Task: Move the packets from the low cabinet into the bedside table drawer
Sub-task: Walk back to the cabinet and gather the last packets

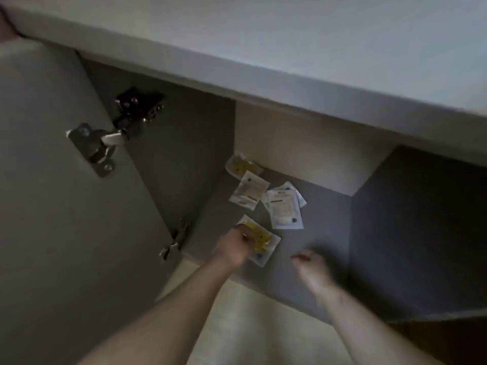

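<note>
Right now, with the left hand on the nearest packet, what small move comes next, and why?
Probably lift the nearest packet off the cabinet floor: the left hand seems to pinch its edge while it lies flat. The right hand, blurred, seems to hold nothing and could then reach for the white packets behind.
</note>
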### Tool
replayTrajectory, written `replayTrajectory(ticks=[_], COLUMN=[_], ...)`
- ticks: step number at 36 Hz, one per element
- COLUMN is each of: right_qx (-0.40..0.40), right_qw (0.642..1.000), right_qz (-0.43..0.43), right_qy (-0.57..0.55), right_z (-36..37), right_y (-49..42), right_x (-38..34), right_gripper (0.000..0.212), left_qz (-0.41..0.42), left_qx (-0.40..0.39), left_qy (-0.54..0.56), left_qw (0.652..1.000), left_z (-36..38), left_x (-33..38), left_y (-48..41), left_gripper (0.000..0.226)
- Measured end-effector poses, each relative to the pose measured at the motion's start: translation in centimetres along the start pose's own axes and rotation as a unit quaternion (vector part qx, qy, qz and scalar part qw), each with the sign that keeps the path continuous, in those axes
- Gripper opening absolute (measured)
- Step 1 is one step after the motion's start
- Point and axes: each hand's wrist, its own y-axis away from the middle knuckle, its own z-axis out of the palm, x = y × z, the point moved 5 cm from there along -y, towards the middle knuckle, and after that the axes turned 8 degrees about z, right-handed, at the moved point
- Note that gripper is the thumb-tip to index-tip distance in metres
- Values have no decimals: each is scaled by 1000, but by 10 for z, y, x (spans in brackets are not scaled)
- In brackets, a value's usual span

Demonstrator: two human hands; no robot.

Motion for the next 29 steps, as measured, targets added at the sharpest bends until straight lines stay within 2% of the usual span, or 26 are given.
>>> replayTrajectory(ticks=[5,10,14,17,20,25,29], right_qx=[18,20,18,27,55,98,96], right_qw=[996,991,986,982,968,944,931], right_qz=[-54,-88,-112,-134,-158,-176,-186], right_qy=[62,103,120,132,184,260,298], right_z=[10,22,33,39,42,52,73], right_y=[-47,-67,-80,-93,-104,-119,-127], right_x=[0,3,-5,-22,-35,-49,-55], right_gripper=[17,13,11,13,9,22,30], left_qz=[38,63,88,113,102,112,60], left_qx=[19,39,14,23,11,20,30], left_qy=[-30,-64,-104,-145,-171,-175,-197], left_qw=[999,995,991,983,980,978,978], left_z=[14,15,20,16,17,19,11], left_x=[-31,-52,-64,-64,-64,-69,-95], left_y=[-22,-31,-46,-69,-85,-95,-98], left_gripper=[24,26,43,52,59,60,66])
